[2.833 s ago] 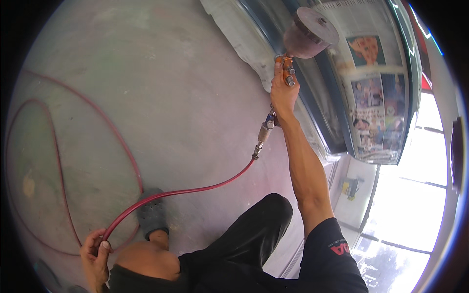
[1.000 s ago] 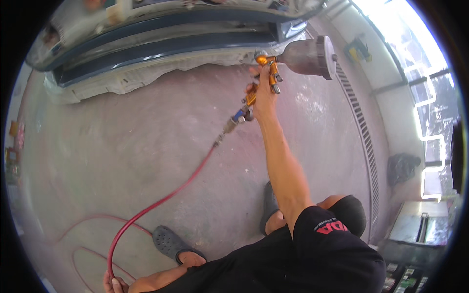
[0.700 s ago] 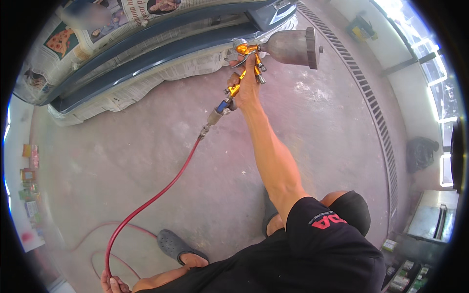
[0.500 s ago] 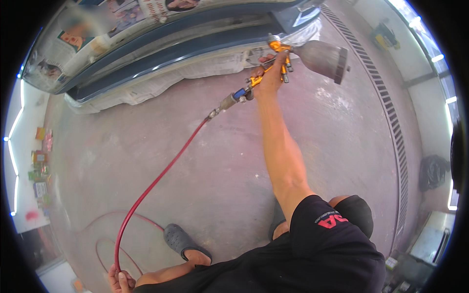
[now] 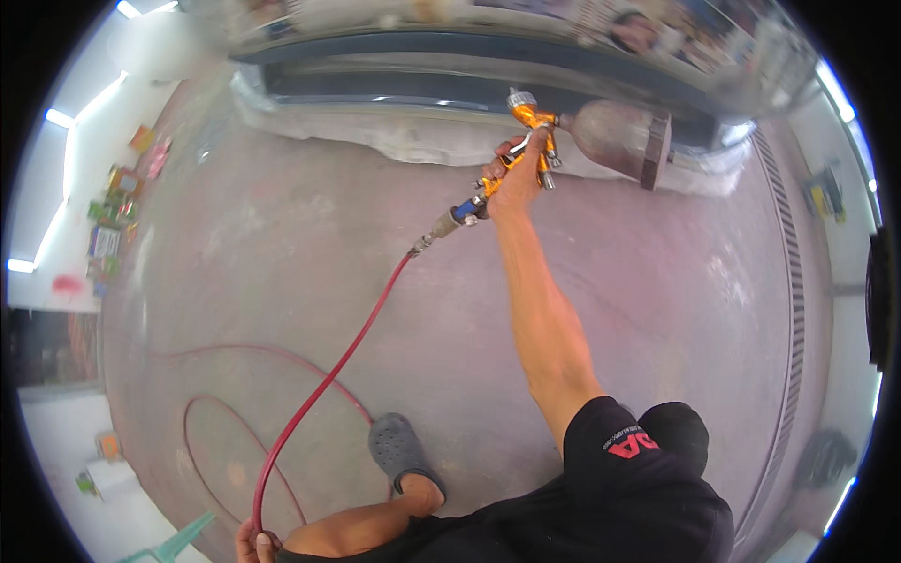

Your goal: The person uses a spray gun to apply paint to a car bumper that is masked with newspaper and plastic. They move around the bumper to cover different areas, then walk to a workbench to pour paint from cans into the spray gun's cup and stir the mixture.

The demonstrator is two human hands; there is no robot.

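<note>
An orange spray gun (image 5: 531, 116) with a large greyish cup (image 5: 601, 136) is gripped in my right hand (image 5: 514, 183), arm stretched forward. Its nozzle points toward a glossy dark blue-grey car bumper (image 5: 375, 87), a gap between them. Newspaper covers the surface above the bumper, and pale masking sheet (image 5: 404, 133) hangs below it. From the gun's handle a red air hose (image 5: 324, 385) runs down to my left hand (image 5: 255, 544) at the lower edge, whose fingers are closed around it. Whether the trigger is pulled, I cannot tell.
More hose loops (image 5: 190, 432) lie on the floor beside my left clog (image 5: 398, 446). A floor grate (image 5: 794, 281) runs along the right side. Small coloured packages and tins (image 5: 113, 211) line the left wall. A dark bag (image 5: 826, 458) sits at the right.
The view has turned, so the bumper lies more level and farther right. My right hand with the spray gun is now left of the bumper's right end. My left hand still holds the hose.
</note>
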